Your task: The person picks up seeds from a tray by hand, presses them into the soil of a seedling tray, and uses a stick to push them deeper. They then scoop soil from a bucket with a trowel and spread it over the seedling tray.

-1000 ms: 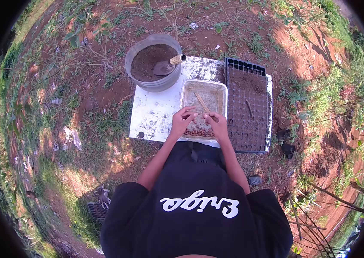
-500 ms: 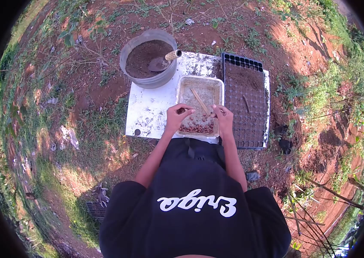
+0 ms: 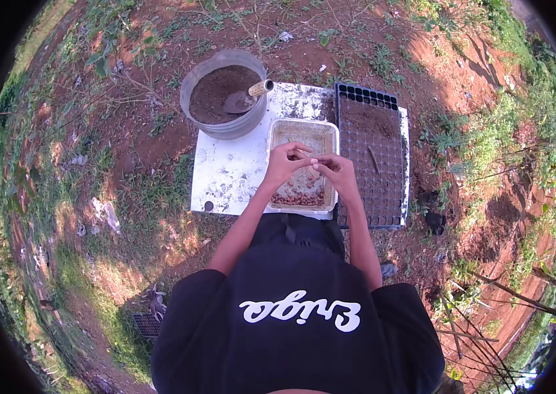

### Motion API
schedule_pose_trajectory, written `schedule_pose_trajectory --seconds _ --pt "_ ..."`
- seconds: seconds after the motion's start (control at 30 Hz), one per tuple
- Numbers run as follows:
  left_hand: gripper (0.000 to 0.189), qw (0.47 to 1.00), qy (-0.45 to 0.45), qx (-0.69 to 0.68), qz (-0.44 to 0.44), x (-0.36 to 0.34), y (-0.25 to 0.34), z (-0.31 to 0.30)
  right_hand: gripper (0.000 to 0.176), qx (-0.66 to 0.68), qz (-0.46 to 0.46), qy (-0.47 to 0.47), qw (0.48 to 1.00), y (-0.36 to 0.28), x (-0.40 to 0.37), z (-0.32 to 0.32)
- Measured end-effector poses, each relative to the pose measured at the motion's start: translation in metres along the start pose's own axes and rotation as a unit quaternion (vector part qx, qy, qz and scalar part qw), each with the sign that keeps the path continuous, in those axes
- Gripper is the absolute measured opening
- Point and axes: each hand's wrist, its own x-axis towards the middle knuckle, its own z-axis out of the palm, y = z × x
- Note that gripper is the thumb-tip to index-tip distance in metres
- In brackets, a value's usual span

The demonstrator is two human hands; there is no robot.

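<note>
My left hand (image 3: 284, 165) and my right hand (image 3: 339, 175) meet above a pale plastic tub (image 3: 270, 154), fingertips touching. Both are closed in a pinch; whatever lies between the fingers is too small to make out. Reddish-brown seeds (image 3: 299, 199) gather along the tub's near end, just below my hands. A flat wooden stick (image 3: 313, 173) in the tub is mostly covered by my fingers. To the right lies a black seedling tray (image 3: 370, 187), its cells largely filled with soil, with a thin brown stick (image 3: 374, 159) on top.
A round grey bucket (image 3: 194, 125) of dark soil stands back left, a trowel with a bamboo-like handle (image 3: 261, 88) in it. The stained white board (image 3: 225, 164) carries everything. Around it are reddish ground, weeds and, at lower right, thin branches (image 3: 468, 335).
My hands, apart over the tub half a second ago, have come together at the fingertips. They now cover most of the wooden stick. The camera view has shifted slightly.
</note>
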Motion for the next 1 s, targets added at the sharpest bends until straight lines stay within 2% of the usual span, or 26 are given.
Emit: schedule_pose_trajectory --seconds 0.17,0.27,0.33,0.47,0.53,0.67,0.73,0.77,0.83,1.0 --pt "0.026 0.998 -0.049 0.045 -0.023 0.019 0.014 -0.008 0.018 -0.002 -0.041 0.027 0.999 -0.013 0.009 -0.01" --pt "0.026 0.997 -0.073 -0.005 -0.034 0.02 0.02 -0.016 0.016 0.0 -0.023 0.061 0.998 -0.011 0.008 -0.012" --pt "0.022 0.996 -0.089 0.001 -0.015 0.017 0.021 -0.021 0.016 0.037 -0.048 0.069 0.996 -0.008 0.007 -0.009" --pt "0.023 0.997 -0.07 0.016 0.033 0.013 0.026 -0.022 0.017 0.031 -0.03 0.081 0.996 -0.007 0.004 -0.008" --pt "0.024 0.988 -0.089 0.094 0.081 0.013 0.03 -0.02 0.018 0.062 -0.007 0.063 0.996 -0.007 0.003 -0.008" --pt "0.021 0.98 -0.13 0.142 0.052 0.015 0.03 -0.008 0.018 0.019 0.004 0.07 0.997 -0.004 -0.003 -0.01" --pt "0.02 0.993 -0.103 0.036 0.048 0.016 0.024 0.003 0.018 0.059 0.014 0.079 0.995 -0.001 -0.005 -0.01" --pt "0.02 0.992 -0.109 0.034 0.051 0.019 0.02 0.008 0.018 0.057 0.012 0.085 0.995 0.0 -0.006 -0.01" --pt "0.02 0.993 -0.097 0.045 0.051 0.021 0.012 0.017 0.019 0.135 0.019 0.117 0.984 0.003 -0.014 -0.01" --pt "0.019 0.994 -0.062 0.076 0.042 0.02 -0.004 0.034 0.019 0.205 0.087 0.104 0.969 0.015 -0.024 -0.024"
